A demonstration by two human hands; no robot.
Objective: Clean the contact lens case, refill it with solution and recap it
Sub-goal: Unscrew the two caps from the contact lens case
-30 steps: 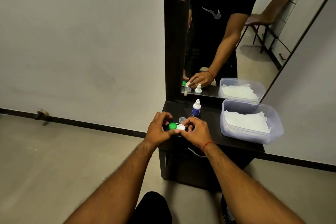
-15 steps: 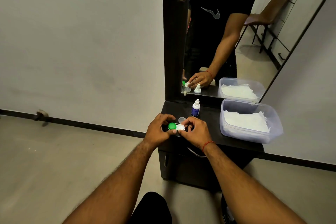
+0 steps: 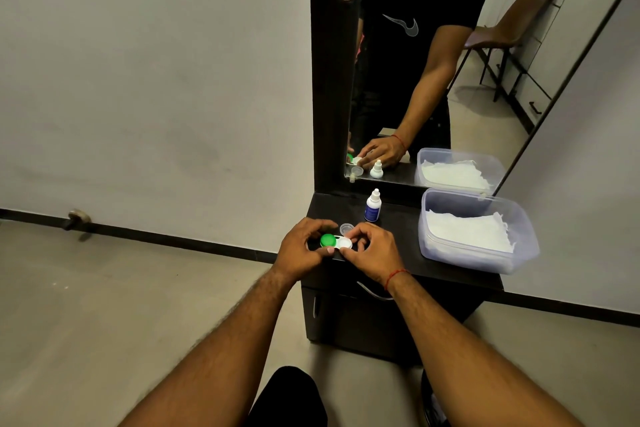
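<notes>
Both hands are on the contact lens case (image 3: 335, 242), right at the front edge of the dark vanity top (image 3: 398, 229). The left hand (image 3: 302, 250) pinches the end with the green cap (image 3: 327, 240), fingers curled close around it. The right hand (image 3: 372, 251) grips the white end, fingertips tight on it. A clear loose cap (image 3: 346, 228) lies just behind the case, the solution bottle (image 3: 372, 206) stands upright beyond that, and the tissue tub (image 3: 476, 230) sits well off to the right.

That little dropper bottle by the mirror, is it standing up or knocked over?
Standing upright. The dropper bottle rests on its base on the dark cabinet top, white nozzle pointing up, clear of both hands.
</notes>
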